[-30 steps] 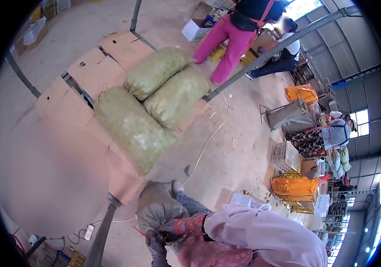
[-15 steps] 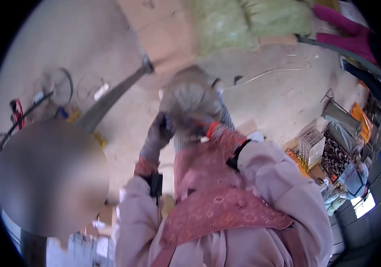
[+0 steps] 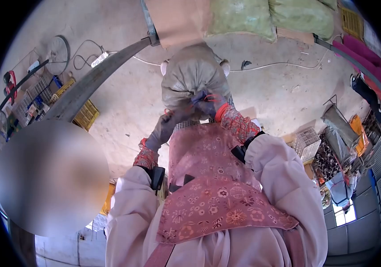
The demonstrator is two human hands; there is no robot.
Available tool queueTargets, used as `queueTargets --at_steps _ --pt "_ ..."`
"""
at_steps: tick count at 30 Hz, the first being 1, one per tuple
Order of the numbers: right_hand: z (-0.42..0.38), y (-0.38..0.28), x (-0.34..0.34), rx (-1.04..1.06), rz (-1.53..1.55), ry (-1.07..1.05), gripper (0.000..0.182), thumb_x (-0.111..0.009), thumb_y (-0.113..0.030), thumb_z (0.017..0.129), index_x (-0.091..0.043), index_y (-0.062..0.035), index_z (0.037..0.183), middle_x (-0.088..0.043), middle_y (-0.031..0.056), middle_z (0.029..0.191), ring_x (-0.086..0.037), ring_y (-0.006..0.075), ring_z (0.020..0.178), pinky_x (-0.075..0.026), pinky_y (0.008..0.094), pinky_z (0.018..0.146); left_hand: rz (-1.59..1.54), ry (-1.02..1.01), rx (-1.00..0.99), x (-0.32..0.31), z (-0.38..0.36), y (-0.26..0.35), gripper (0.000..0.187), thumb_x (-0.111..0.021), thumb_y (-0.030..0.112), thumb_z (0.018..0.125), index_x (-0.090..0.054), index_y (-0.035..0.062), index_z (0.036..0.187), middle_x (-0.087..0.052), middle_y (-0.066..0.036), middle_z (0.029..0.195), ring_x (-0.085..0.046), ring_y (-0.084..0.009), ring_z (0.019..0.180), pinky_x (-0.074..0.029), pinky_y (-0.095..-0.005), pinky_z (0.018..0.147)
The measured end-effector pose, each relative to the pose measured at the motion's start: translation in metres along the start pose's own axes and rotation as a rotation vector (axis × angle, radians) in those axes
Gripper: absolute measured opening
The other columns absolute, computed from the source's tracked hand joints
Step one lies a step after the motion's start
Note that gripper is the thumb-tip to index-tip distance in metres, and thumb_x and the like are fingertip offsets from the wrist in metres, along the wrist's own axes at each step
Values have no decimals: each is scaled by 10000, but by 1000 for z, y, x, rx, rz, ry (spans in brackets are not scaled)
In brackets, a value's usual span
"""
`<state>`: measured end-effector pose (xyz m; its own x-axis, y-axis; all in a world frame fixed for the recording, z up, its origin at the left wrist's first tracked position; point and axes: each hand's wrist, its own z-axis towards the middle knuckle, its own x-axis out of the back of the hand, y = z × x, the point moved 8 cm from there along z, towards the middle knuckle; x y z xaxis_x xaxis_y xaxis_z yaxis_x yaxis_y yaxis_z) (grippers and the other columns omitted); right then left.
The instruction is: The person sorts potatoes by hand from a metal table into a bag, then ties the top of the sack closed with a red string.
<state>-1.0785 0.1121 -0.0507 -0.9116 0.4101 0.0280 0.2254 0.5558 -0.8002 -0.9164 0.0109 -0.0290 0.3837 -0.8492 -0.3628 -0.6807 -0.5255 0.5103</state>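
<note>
A full grey-brown cloth sack (image 3: 195, 73) stands on the floor before me between two white shoe tips, its top gathered in folds towards me. My left hand (image 3: 172, 121), in a dark grey glove, is closed at the near side of the gathered top. Beside it my right hand (image 3: 206, 105), gloved alike, has its fingers pinched together at the bunched cloth. Thin red string (image 3: 212, 96) shows at the right fingers, and a bit of red shows over the left hand. The fingertips partly hide each other and the sack's mouth.
Green stuffed sacks (image 3: 241, 20) lie on cardboard at the far side. A curved metal bar (image 3: 106, 75) runs at left near a yellow crate (image 3: 86, 115) and a wheel. A white crate (image 3: 307, 143) stands right. A pale cable (image 3: 284, 66) crosses the floor.
My hands have come closer together at the sack's gathered top, the left moving up and right. The view has shifted and grown sharper. Red string now shows at the fingers.
</note>
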Motion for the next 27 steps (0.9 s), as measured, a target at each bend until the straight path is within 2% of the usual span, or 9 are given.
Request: queueTargets --at_steps 2,6,10,11,14,15,17,23,27 --pt "-3 -11 7 -5 37 24 66 -685 -111 813 -655 -82 864 -710 75 878 -684 194 843 -533 317 756 -291 8 -31 4 0 7 387 -492 339 1029 -623 -13 1122 -671 -99 1085 -632 -181 1055 -474 -342 993" --pt "-2 -38 19 145 -185 158 64 -663 -109 769 -622 -105 818 -671 84 858 -663 279 826 -516 363 729 -144 34 -5 25 0 -10 380 -508 343 1021 -615 6 1161 -661 -89 1125 -610 -185 1108 -451 -347 1027" --pt "2 -67 18 308 -531 228 104 -632 -134 716 -622 -132 820 -613 62 843 -626 301 771 -475 410 658 36 173 22 22 10 39 360 -546 284 1009 -572 22 1254 -639 -31 1107 -587 -116 967 -461 -283 925" --pt "4 -65 17 310 -528 227 104 -632 -134 716 -622 -132 820 -613 62 843 -626 301 771 -475 410 658 117 282 -138 27 13 60 324 -557 193 998 -555 32 1279 -618 2 1101 -549 -80 911 -464 -261 862" --pt "0 -67 15 432 -638 336 109 -637 -170 700 -612 -150 805 -591 51 826 -618 282 771 -455 412 652 914 673 -728 28 8 165 359 -598 -7 879 -590 29 1236 -619 -112 1208 -623 -219 1030 -497 -333 889" --pt "-3 -65 15 478 -632 364 134 -653 -195 682 -607 -151 800 -587 49 821 -617 282 782 -451 411 655 914 676 -723 29 18 177 359 -598 -7 879 -590 29 1236 -619 -112 1208 -623 -219 1030 -497 -333 889" --pt "-4 -61 15 526 -622 389 163 -668 -220 663 -603 -151 795 -583 48 815 -617 282 792 -446 410 658 990 -44 -795 -18 50 178 471 -655 -5 774 -616 69 1238 -538 -139 1359 -564 -308 1198 -450 -421 1001" --pt "-24 -61 23 714 -534 599 217 -672 -254 626 -587 -147 795 -645 59 953 -596 280 776 -433 424 671 1475 -348 -669 -56 104 162 496 -716 207 756 -661 327 1235 -408 -36 1510 -307 -338 1419 -156 -525 1178" --pt "-29 -50 17 790 -567 622 205 -652 -254 629 -587 -159 799 -632 47 1002 -579 252 776 -437 420 678 1335 -516 -663 -51 115 166 329 -750 303 725 -750 319 1053 -428 -41 1492 -298 -344 1416 -148 -518 1173"
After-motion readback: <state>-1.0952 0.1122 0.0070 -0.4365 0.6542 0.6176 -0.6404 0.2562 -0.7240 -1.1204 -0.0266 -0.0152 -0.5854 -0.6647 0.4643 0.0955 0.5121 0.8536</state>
